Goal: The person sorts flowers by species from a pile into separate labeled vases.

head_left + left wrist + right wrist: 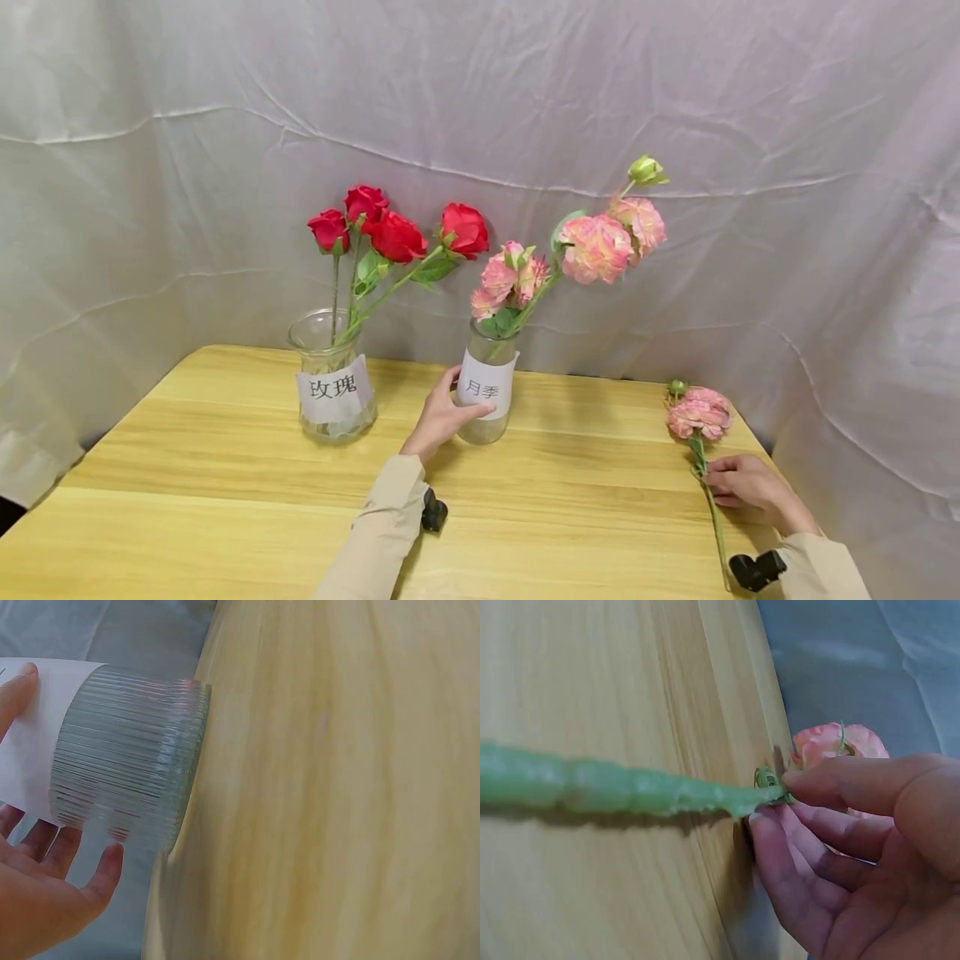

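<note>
Two hands work here: our left hand [438, 421] curls around the ribbed vase [487, 392] at frame centre, while our right hand [742, 483] pinches the pink flower's stem [712, 512] beside the table's [225, 500] right edge, lower right.

Beige long sleeves [378, 533], black wrist cameras [757, 570], bare hands [442, 417]

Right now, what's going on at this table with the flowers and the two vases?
A person is handling flowers on a wooden table. The left hand holds the labelled glass vase of pink flowers, thumb and fingers on its paper label. The right hand pinches the stem of a loose pink flower lying near the table's right edge. A second labelled vase of red roses stands untouched to the left.
</note>
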Motion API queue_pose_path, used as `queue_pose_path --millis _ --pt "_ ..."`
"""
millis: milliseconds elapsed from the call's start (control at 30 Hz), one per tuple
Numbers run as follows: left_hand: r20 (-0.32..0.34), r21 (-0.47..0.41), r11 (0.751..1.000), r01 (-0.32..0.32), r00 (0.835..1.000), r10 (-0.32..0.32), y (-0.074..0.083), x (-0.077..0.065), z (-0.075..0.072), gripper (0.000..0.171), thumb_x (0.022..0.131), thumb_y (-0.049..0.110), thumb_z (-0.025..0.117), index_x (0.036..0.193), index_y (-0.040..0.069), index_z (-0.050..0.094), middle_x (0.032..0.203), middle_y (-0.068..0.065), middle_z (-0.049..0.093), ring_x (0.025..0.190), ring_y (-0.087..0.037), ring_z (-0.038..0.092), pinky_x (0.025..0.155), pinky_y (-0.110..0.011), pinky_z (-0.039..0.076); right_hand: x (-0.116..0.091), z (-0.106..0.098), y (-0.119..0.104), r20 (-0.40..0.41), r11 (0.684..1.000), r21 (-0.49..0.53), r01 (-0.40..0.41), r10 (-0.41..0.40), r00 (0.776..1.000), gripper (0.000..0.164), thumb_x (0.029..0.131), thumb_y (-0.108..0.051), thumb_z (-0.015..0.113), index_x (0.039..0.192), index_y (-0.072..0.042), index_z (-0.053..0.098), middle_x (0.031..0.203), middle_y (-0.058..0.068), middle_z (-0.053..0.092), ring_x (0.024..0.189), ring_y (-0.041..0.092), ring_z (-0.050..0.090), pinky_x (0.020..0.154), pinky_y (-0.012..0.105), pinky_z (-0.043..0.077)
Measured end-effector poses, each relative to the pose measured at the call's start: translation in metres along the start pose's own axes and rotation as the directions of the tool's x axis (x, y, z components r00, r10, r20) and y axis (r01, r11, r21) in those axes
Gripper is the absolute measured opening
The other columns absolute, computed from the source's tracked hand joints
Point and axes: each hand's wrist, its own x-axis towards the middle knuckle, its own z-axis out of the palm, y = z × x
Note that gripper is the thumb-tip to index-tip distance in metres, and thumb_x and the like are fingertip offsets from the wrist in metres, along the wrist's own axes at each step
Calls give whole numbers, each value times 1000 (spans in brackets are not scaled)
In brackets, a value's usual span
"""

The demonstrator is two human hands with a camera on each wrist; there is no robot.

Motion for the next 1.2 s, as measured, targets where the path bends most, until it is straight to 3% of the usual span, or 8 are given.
queue_pose_path --millis 267,533,800,1200 --pt "11 -2 1000 -2 1000 2 -2 -2 1 83 74 22 84 142 5 40 131 -15 51 121 -32 46 104 -51 33 -2 6 -1 -31 999 36 14 -13 999 33 93 0 50 110 28 44 92 13 61 81 16 61 73 32 56" --pt "-3 -4 1000 -2 1000 2 0 -3 2 83 72 21 85 142 4 41 132 -17 51 121 -33 46 105 -51 32 -1 13 -11 -110 994 73 86 -78 991 36 95 -6 53 113 25 47 89 7 64 77 10 63 69 28 55" --pt "-8 -2 1000 0 1000 0 2 -2 1 83 73 19 84 142 4 41 132 -17 50 121 -32 46 105 -50 32 -4 21 -30 -125 966 179 187 -166 978 50 97 -9 56 127 26 38 103 10 65 83 1 62 80 29 54" --pt "-8 -8 1000 -8 1000 8 2 -2 -1 81 72 18 84 141 5 42 130 -17 52 120 -33 46 103 -49 34 -15 36 -54 -180 934 267 238 -194 964 50 95 -4 58 128 25 35 98 5 65 85 5 64 80 27 54"
